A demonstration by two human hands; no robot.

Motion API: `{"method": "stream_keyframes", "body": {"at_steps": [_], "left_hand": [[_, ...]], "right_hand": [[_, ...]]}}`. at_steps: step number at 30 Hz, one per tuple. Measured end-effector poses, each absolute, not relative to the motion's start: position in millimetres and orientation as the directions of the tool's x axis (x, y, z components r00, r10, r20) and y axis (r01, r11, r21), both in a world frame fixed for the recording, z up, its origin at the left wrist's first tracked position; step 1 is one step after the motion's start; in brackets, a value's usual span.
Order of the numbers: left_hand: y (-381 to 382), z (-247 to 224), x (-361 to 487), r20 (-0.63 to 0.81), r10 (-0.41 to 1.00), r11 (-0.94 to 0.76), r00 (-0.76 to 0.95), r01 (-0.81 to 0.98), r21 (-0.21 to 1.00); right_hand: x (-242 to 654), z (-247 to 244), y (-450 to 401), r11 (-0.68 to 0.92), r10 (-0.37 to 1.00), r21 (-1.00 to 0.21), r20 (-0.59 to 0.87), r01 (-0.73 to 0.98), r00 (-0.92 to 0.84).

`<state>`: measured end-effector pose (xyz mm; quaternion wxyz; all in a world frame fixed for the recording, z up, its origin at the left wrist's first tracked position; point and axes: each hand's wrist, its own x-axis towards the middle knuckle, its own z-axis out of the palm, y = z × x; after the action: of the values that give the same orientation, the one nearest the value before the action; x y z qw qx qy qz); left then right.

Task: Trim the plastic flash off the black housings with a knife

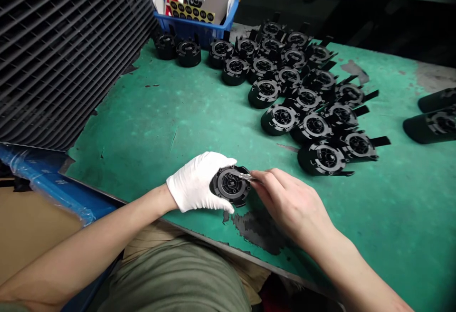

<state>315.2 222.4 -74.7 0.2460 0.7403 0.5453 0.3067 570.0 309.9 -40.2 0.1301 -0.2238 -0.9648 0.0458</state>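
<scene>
Near the table's front edge, my left hand (200,182), in a white glove, is closed around the side of a round black plastic housing (230,186). The housing's open face, with rings and small holes inside, is turned up toward me. My bare right hand (281,191) pinches a pair of metal tweezers (245,176). Their tips reach over the upper right part of the housing's face; whether they touch it or hold anything small, I cannot tell.
Several similar black housings (283,117) stand in rows across the green table (171,108). A blue bin (199,29) with a yellow sticker sheet (192,13) is behind. Black slatted trays (67,51) rise at left. Black cylinders (432,124) lie at the right edge.
</scene>
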Motion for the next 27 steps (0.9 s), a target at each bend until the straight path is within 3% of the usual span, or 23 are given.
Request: {"method": "stream_keyframes", "body": {"at_steps": [19, 27], "left_hand": [[226.5, -72.7, 317.0, 0.205, 0.952, -0.305, 0.229, 0.630, 0.714], [222.9, -75.9, 314.2, 0.181, 0.958, -0.284, 0.225, 0.624, 0.728]], "right_hand": [[570.2, -37.8, 313.8, 0.899, 0.430, -0.181, 0.205, 0.398, -0.879], [569.6, -29.9, 327.1, 0.968, 0.250, -0.046, 0.168, 0.246, -0.954]]}}
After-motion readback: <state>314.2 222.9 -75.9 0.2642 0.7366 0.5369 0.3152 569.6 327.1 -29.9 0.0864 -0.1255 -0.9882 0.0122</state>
